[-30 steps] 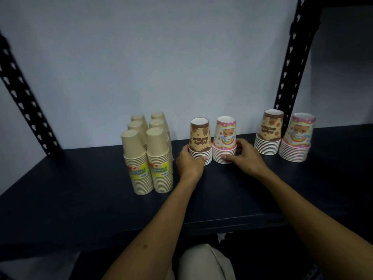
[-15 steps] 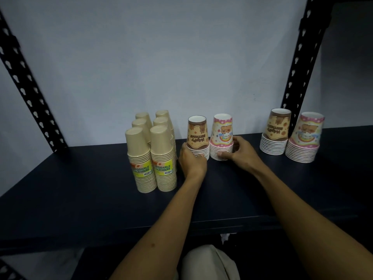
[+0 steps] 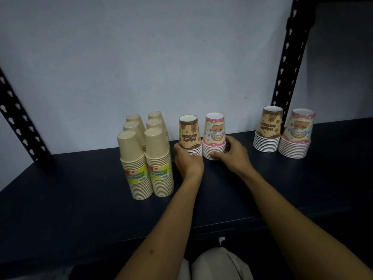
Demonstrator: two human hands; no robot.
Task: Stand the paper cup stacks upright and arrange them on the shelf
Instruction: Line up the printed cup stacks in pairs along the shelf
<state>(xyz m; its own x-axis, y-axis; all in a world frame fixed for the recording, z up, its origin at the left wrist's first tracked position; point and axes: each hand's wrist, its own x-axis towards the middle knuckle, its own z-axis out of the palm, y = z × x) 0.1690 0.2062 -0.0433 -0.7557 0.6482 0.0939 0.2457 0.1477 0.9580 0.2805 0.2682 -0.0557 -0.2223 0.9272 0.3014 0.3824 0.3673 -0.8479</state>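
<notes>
On the dark shelf [image 3: 70, 199] two short printed cup stacks stand mouth-down side by side. My left hand [image 3: 186, 161] grips the base of the brown stack [image 3: 189, 134]. My right hand [image 3: 232, 154] wraps the base of the pink stack [image 3: 215, 130]. Left of them stand several tall beige cup stacks [image 3: 141, 164] in two rows, the front two with green labels. At the right a second brown stack [image 3: 268, 128] and a second pink stack [image 3: 296, 134] stand upright, apart from my hands.
Black perforated shelf posts rise at the left [image 3: 18, 122] and right [image 3: 286, 63] against a pale wall. The shelf's front edge [image 3: 201, 229] runs above my knee [image 3: 218, 263].
Both hands have pushed the brown and pink stacks back toward the wall and slightly left, closer to the beige stacks. The other stacks have not moved.
</notes>
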